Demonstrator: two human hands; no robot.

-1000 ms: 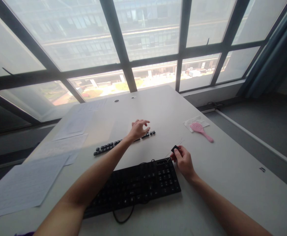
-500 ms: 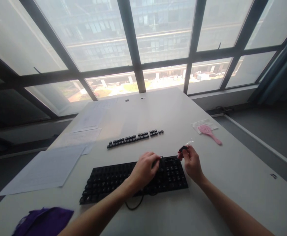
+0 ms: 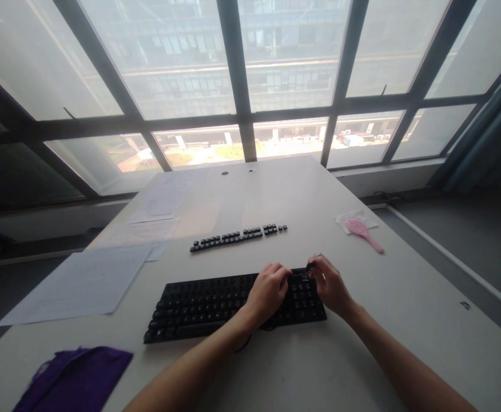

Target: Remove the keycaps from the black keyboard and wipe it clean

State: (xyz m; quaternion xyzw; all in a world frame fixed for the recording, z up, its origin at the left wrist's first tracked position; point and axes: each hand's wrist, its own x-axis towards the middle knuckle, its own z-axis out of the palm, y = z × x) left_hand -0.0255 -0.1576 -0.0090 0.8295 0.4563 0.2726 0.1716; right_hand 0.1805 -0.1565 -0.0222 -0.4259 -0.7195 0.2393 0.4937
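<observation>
A black keyboard [image 3: 199,309] lies at a slant on the white table. My left hand [image 3: 270,292] rests over its right part, fingers curled together and tips touching near the top edge. Whatever those fingertips may pinch is hidden. At the keyboard's upper right corner, my right hand [image 3: 328,285] is closed in a pinch on a small black piece [image 3: 310,266], with thin pale wires faintly visible beside the fingers. Keycaps are absent from a gap [image 3: 301,274] between the two hands. Beyond the keyboard, several loose black keycaps [image 3: 233,238] stand in rows.
A pink hairbrush [image 3: 364,233] lies partly on a clear wrapper to the right. Paper sheets [image 3: 79,289] cover the table's left side. Purple cloth [image 3: 76,377] is at the near left. A dark cable [image 3: 244,344] shows below the keyboard. Windows stand behind the table.
My right hand has brought the black piece down and left to the keyboard's top right corner. My left hand has shifted slightly right along the keyboard. The view has moved a little.
</observation>
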